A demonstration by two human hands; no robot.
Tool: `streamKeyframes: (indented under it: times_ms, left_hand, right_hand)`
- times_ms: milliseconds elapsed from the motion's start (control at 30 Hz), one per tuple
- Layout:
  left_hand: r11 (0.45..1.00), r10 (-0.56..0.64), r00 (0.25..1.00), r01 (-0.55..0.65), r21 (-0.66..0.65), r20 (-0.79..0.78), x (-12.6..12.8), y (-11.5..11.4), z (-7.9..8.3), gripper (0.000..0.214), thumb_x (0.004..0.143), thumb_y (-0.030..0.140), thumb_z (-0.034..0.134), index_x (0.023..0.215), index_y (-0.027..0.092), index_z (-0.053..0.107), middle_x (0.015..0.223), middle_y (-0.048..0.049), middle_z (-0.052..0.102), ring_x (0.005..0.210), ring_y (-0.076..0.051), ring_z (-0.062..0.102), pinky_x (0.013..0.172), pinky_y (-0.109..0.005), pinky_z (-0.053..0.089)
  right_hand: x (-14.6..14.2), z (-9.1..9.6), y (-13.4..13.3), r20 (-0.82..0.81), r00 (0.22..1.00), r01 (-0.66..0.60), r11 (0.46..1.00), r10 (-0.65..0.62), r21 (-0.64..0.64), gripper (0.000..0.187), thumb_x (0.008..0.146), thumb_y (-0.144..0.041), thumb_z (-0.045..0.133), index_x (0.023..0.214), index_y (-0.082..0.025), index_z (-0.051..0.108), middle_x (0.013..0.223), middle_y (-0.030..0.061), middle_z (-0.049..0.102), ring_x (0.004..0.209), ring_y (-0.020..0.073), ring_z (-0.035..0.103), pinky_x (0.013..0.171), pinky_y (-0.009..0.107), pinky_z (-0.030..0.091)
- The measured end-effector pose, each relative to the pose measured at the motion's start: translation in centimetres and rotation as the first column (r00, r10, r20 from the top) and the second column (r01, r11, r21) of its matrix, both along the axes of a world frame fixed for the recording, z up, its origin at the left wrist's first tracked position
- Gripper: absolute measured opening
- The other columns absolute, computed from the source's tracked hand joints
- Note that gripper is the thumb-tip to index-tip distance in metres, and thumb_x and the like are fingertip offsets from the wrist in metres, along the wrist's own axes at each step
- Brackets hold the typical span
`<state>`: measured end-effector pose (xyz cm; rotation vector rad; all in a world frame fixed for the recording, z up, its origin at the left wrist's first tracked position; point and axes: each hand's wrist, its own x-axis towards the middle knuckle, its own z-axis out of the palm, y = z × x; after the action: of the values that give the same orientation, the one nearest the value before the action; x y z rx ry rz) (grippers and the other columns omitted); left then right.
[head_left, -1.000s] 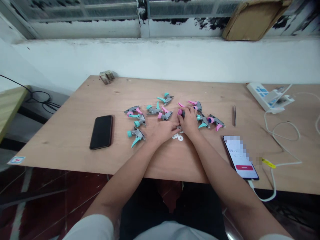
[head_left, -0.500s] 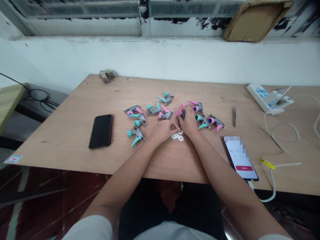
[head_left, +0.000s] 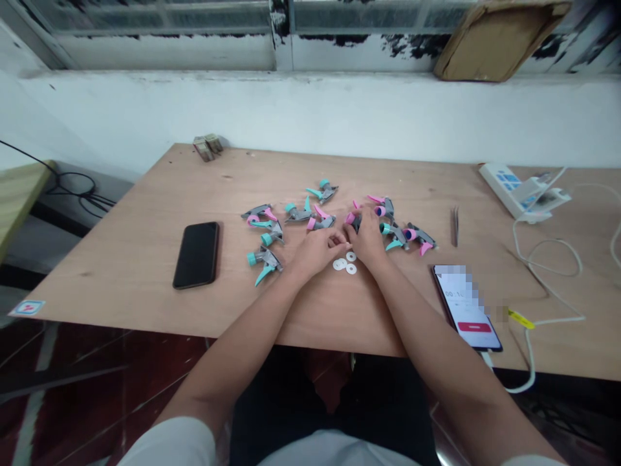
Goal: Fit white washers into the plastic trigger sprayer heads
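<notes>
My right hand point(head_left: 367, 237) is closed around a grey trigger spray head with a pink collar point(head_left: 350, 219); the hand covers most of it. Beside it, my left hand point(head_left: 320, 250) has its fingers curled and the tips close to my right thumb. Whatever those fingers pinch, if anything, is too small to make out. Several white ring washers point(head_left: 351, 268) lie flat just below the fingertips. A pink-collared spray head point(head_left: 322, 222) rests right above my left hand. To the right of my right hand lies a teal-collared spray head point(head_left: 395, 235).
More spray heads point(head_left: 264, 262) lie left and behind. A black phone point(head_left: 196, 255) is at left, a lit phone point(head_left: 466, 307) at right. Tweezers point(head_left: 455, 226), a power strip point(head_left: 514, 191) and a white cable point(head_left: 548, 294) occupy the right side. Small blocks point(head_left: 207, 147) stand at the back left.
My left fingers have shifted slightly up and right, off the washers, so the upper washer shows more fully. My right hand stays on the spray head.
</notes>
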<state>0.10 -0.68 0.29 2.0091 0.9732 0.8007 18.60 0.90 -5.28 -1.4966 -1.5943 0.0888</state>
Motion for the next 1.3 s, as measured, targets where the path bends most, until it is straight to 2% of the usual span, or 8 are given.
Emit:
streamKeyframes:
  times_ms: [67, 167, 300, 500, 667, 867, 1100, 1300]
  left_hand:
    - [0.998, 0.064, 0.982, -0.063, -0.010, 0.178, 0.2, 0.1, 0.3, 0.025, 0.090, 0.044, 0.077, 0.088, 0.019, 0.076, 0.085, -0.0033, 0.075, 0.073, -0.015, 0.065, 0.067, -0.027, 0.049]
    - [0.981, 0.189, 0.871, -0.188, -0.049, 0.453, 0.4, 0.5, 0.6, 0.032, 0.087, 0.050, 0.080, 0.093, 0.018, 0.077, 0.089, -0.0032, 0.075, 0.065, -0.011, 0.059, 0.060, -0.024, 0.047]
    - [0.957, 0.282, 0.750, -0.265, -0.119, 0.598, 0.5, 1.3, 0.6, 0.036, 0.084, 0.052, 0.083, 0.097, 0.018, 0.077, 0.077, -0.0002, 0.071, 0.053, -0.007, 0.052, 0.051, -0.021, 0.041]
    - [0.957, 0.286, 0.774, -0.255, -0.135, 0.565, 0.3, 1.6, 0.3, 0.039, 0.082, 0.053, 0.083, 0.099, 0.018, 0.081, 0.069, 0.0003, 0.067, 0.052, -0.007, 0.050, 0.050, -0.021, 0.041]
    - [0.959, 0.220, 0.818, -0.282, 0.036, 0.531, 0.3, 1.5, 0.1, 0.031, 0.090, 0.050, 0.077, 0.101, 0.022, 0.084, 0.097, -0.0052, 0.071, 0.068, -0.009, 0.058, 0.059, -0.023, 0.049]
    - [0.947, 0.130, 0.878, -0.248, 0.203, 0.461, 0.0, 1.5, -0.2, 0.036, 0.099, 0.047, 0.067, 0.123, 0.023, 0.078, 0.119, -0.0112, 0.069, 0.102, -0.019, 0.068, 0.074, -0.028, 0.057]
    - [0.932, 0.206, 0.869, -0.315, 0.182, 0.449, -0.1, 1.3, 0.1, 0.030, 0.094, 0.047, 0.073, 0.109, 0.023, 0.082, 0.108, -0.0081, 0.071, 0.080, -0.013, 0.063, 0.065, -0.024, 0.052]
    - [0.956, 0.178, 0.884, -0.260, 0.138, 0.433, -0.5, 1.6, 0.3, 0.024, 0.091, 0.044, 0.076, 0.100, 0.024, 0.085, 0.094, -0.0055, 0.074, 0.081, -0.015, 0.063, 0.066, -0.026, 0.050]
  right_hand:
    - [-0.3, 0.5, -0.2, -0.023, 0.999, -0.046, 0.997, 0.048, 0.067, 0.023, 0.095, -0.021, 0.055, 0.118, -0.019, 0.054, 0.125, 0.0177, 0.063, 0.133, 0.0327, 0.054, 0.117, 0.058, 0.042]
    - [-1.1, 1.8, -0.9, -0.011, 0.982, -0.186, 0.967, 0.191, 0.177, 0.027, 0.099, -0.028, 0.056, 0.125, -0.020, 0.052, 0.141, 0.0207, 0.059, 0.144, 0.0316, 0.051, 0.121, 0.056, 0.042]
    - [-2.4, 3.3, -2.0, 0.009, 0.955, -0.291, 0.933, 0.296, 0.211, 0.033, 0.104, -0.042, 0.054, 0.131, -0.023, 0.049, 0.158, 0.0211, 0.050, 0.152, 0.0304, 0.045, 0.124, 0.058, 0.040]
    - [-2.9, 3.4, -2.4, -0.005, 0.938, -0.331, 0.899, 0.347, 0.286, 0.038, 0.105, -0.050, 0.054, 0.131, -0.023, 0.048, 0.157, 0.0224, 0.050, 0.153, 0.0295, 0.045, 0.125, 0.058, 0.040]
    - [-2.9, 3.4, -2.4, 0.000, 0.938, -0.331, 0.900, 0.346, 0.283, 0.037, 0.106, -0.048, 0.051, 0.132, -0.022, 0.048, 0.156, 0.0227, 0.051, 0.153, 0.0298, 0.045, 0.124, 0.059, 0.041]
    - [-2.8, 3.5, -2.4, -0.005, 0.952, -0.290, 0.906, 0.306, 0.309, 0.034, 0.105, -0.044, 0.055, 0.132, -0.024, 0.049, 0.155, 0.0202, 0.053, 0.151, 0.0296, 0.047, 0.124, 0.058, 0.042]
    - [-2.6, 3.6, -2.5, 0.012, 0.965, -0.250, 0.912, 0.261, 0.324, 0.033, 0.106, -0.041, 0.054, 0.133, -0.023, 0.050, 0.155, 0.0203, 0.053, 0.153, 0.0298, 0.046, 0.124, 0.059, 0.043]
    - [-2.5, 3.7, -2.5, 0.049, 0.960, -0.278, 0.917, 0.276, 0.284, 0.036, 0.105, -0.046, 0.053, 0.134, -0.024, 0.053, 0.157, 0.0182, 0.053, 0.154, 0.0304, 0.044, 0.125, 0.061, 0.041]
